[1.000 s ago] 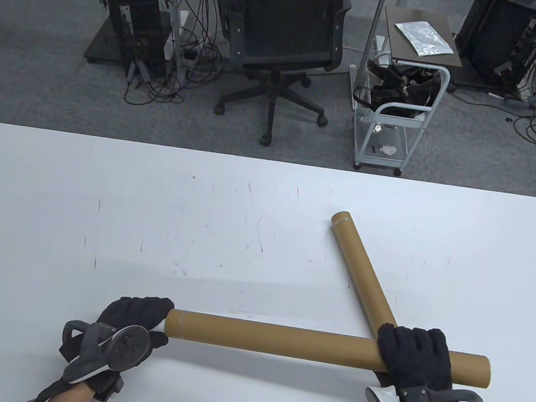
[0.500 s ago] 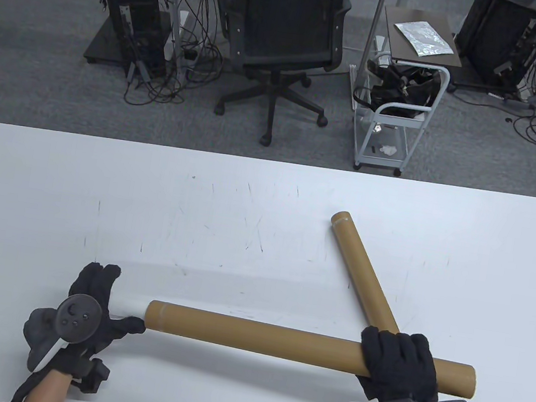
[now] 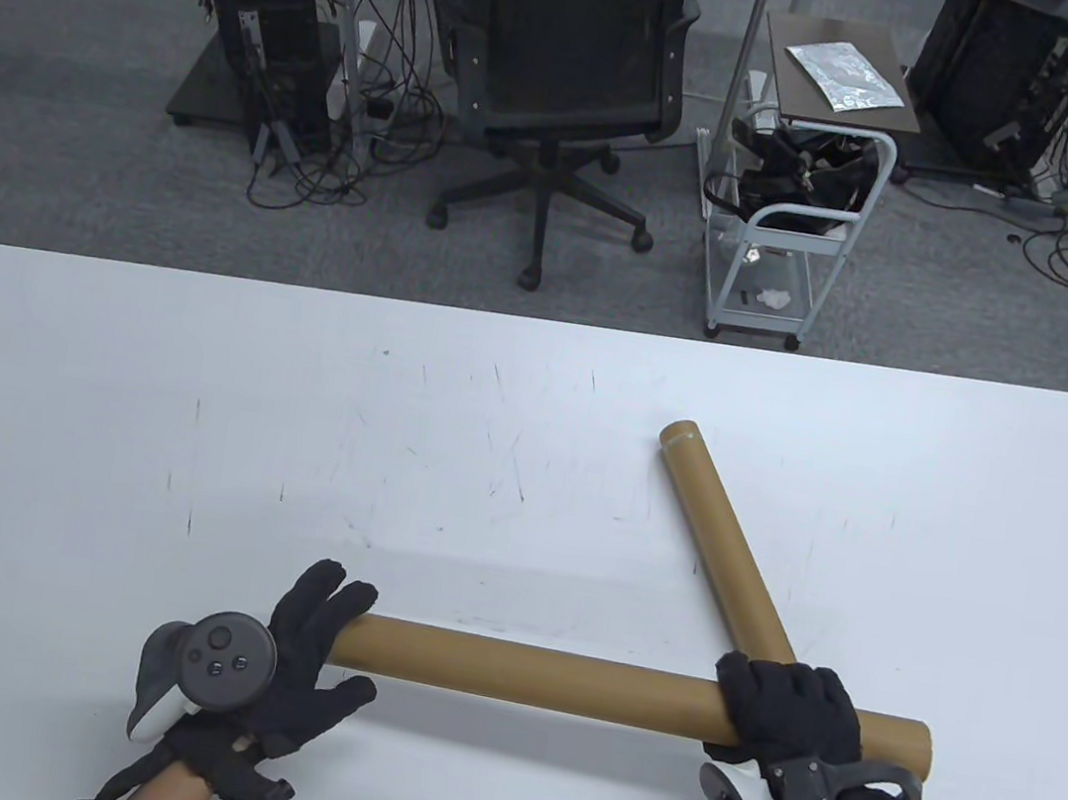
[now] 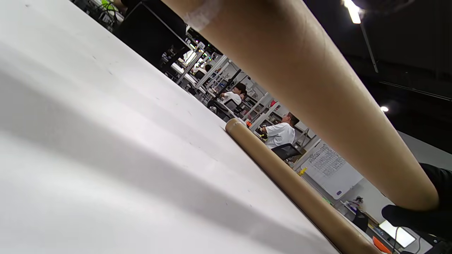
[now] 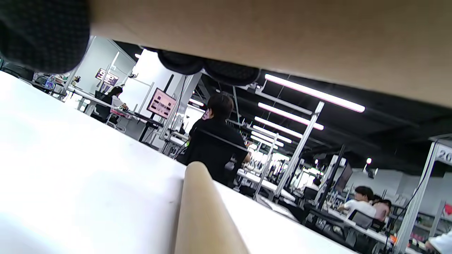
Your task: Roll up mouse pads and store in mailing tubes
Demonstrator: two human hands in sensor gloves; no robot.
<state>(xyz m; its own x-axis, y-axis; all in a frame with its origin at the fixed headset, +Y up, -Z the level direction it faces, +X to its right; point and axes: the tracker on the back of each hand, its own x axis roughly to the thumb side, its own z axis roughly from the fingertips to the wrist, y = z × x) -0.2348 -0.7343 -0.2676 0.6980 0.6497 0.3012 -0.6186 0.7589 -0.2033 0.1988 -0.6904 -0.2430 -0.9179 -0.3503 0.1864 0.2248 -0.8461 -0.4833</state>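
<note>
my right hand [image 3: 787, 719] clamps the smooth brown cardboard tube [image 3: 543, 677], long axis left-right; left hand [image 3: 305, 657] fingers straight, spread, covering its left end.

Two brown cardboard mailing tubes are in play. The held tube [image 3: 543, 677] runs roughly left to right near the table's front edge, raised above the surface, as the left wrist view shows by the gap under it. Its left end is hidden behind a glove; its right end shows a round rim. The second tube [image 3: 723, 544] lies flat on the table, slanting from mid-table toward the front right, passing beneath the held tube.
</note>
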